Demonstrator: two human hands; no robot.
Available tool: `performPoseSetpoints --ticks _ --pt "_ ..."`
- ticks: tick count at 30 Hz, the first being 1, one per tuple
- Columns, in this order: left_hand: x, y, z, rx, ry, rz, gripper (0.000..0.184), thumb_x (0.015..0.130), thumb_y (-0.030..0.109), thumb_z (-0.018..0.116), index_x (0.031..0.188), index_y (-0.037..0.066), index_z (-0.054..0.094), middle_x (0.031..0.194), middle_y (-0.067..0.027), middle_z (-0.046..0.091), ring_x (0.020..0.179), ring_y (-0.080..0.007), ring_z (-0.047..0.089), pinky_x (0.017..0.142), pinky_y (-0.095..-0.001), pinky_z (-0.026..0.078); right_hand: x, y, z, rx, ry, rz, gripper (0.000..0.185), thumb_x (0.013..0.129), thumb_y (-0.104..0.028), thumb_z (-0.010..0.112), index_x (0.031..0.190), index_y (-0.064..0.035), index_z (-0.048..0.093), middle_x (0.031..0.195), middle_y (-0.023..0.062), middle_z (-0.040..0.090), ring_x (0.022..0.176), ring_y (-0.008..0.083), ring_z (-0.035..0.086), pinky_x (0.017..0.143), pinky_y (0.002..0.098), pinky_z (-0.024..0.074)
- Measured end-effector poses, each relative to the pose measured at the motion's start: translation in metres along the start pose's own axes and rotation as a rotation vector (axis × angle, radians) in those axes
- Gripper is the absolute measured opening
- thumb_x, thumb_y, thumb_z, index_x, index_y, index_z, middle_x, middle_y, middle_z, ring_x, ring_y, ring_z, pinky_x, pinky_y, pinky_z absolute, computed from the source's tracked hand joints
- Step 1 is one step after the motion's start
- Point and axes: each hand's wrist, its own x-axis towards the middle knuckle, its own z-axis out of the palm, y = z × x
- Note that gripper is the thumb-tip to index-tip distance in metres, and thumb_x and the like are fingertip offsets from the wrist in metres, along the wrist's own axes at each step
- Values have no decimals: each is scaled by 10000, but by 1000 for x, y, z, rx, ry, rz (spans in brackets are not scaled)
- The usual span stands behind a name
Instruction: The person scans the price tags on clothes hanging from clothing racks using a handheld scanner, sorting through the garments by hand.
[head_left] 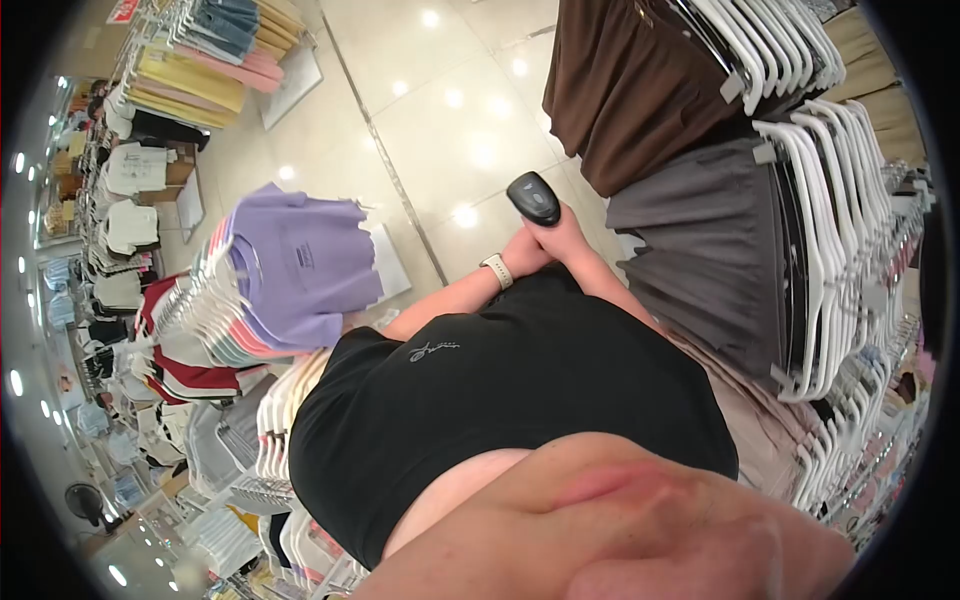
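Observation:
A black barcode scanner [534, 198] with a rounded head points away from my body, and my right hand [562, 238] is wrapped around its lower end. Against that hand and wrist rests my left hand [524, 254], its fingers mostly hidden. A pale-banded watch [497, 270] sits on the left wrist. Both hands are held together in front of my black T-shirt [520, 370]. To their right, grey trousers [700, 240] hang close to my right forearm.
Brown garments [640, 90] hang at the upper right, with white hangers [815, 250] along that rack. A purple T-shirt [300, 265] fronts a rack on the left. Yellow garments [190, 82] hang farther off. Shiny tile floor [440, 130] runs between the racks.

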Motion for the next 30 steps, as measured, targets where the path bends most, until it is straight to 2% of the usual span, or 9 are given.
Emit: performPoseSetpoints --ticks 9,12,16,19,21,23,24,27,30 --pt "82 3 -42 64 -91 -89 348 820 260 772 1051 13 686 988 -204 726 952 -377 689 843 -447 536 84 -1 -20 82 68 21 235 851 -159 753 1005 7 689 920 148 740 857 221 712 767 372 548" --pt "101 -2 -65 68 -69 -101 359 818 270 773 1057 14 691 990 -208 729 954 -377 692 843 -448 538 115 -3 -8 104 56 -8 223 841 -128 770 1014 -1 710 926 103 742 847 177 691 761 356 544" --pt "134 -31 -100 38 -61 -61 358 820 279 771 1057 20 700 999 -212 730 974 -376 692 853 -447 538 166 -7 9 61 36 -51 224 838 -118 771 1014 4 704 926 101 743 853 172 688 772 353 545" --pt "165 -41 -142 22 -71 -70 343 827 276 761 1057 27 704 998 -211 730 979 -383 689 855 -451 537 214 -13 28 102 53 -36 236 832 -122 778 1018 1 701 932 96 742 860 171 689 782 354 547" --pt "186 -34 -181 39 -65 -60 325 834 268 750 1054 33 707 993 -207 732 973 -388 689 851 -454 538 244 -36 50 64 139 -75 274 813 -149 805 1028 -13 700 948 90 741 864 175 693 792 354 550" --pt "202 -29 -221 101 -53 -36 302 841 257 738 1048 38 710 987 -202 734 963 -392 691 844 -455 539 276 -51 67 -1 125 -117 248 842 -134 761 1036 5 690 937 128 744 859 186 700 792 357 552" --pt "216 -39 -237 95 -22 -16 273 854 241 717 1047 48 712 978 -197 736 950 -392 693 838 -456 540 291 -75 74 -17 134 -106 233 838 -130 761 1008 9 685 912 126 743 831 185 698 773 356 551" --pt "249 -58 -284 -4 4 -6 257 863 234 703 1052 60 714 977 -193 738 958 -381 696 837 -446 542 346 -79 100 -7 149 -168 221 829 -118 756 986 16 677 879 124 734 804 175 688 740 341 543" --pt "270 -61 -315 35 143 167 238 837 217 732 1011 54 720 952 -180 741 926 -361 705 811 -433 547 385 -77 121 -39 165 -201 213 822 -118 765 972 10 686 859 113 728 778 162 670 723 344 538"
